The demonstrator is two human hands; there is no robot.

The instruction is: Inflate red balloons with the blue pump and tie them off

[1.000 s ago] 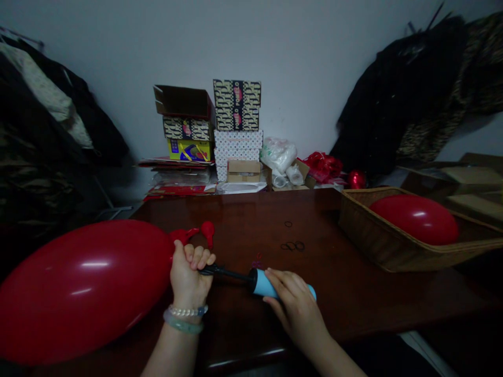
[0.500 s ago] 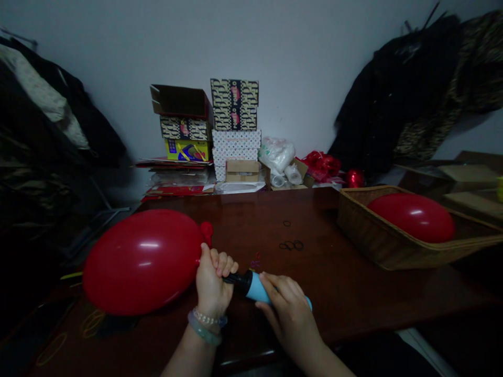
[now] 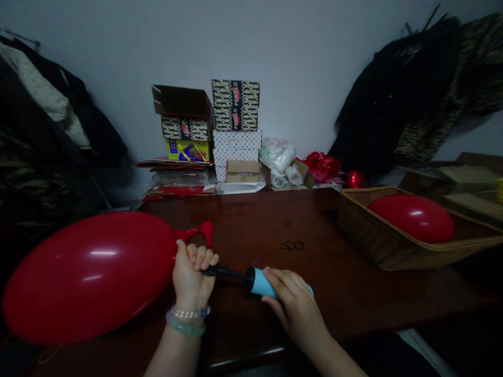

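Observation:
A large inflated red balloon lies at the left, its neck end at my left hand. That hand is closed round the balloon's neck and the black front end of a hand pump. The pump has a light blue body, and a length of its thin black rod shows between the two hands. My right hand is wrapped over the blue body. Small uninflated red balloons lie on the table just beyond my left hand.
A wicker basket with another inflated red balloon stands on the right. Black rubber bands lie mid-table. Stacked boxes, plastic bags and red ribbon line the back.
The balloon has grown and reaches further left. My left hand has moved left, away from my right, and more of the pump's rod shows. More small red balloons are visible behind it.

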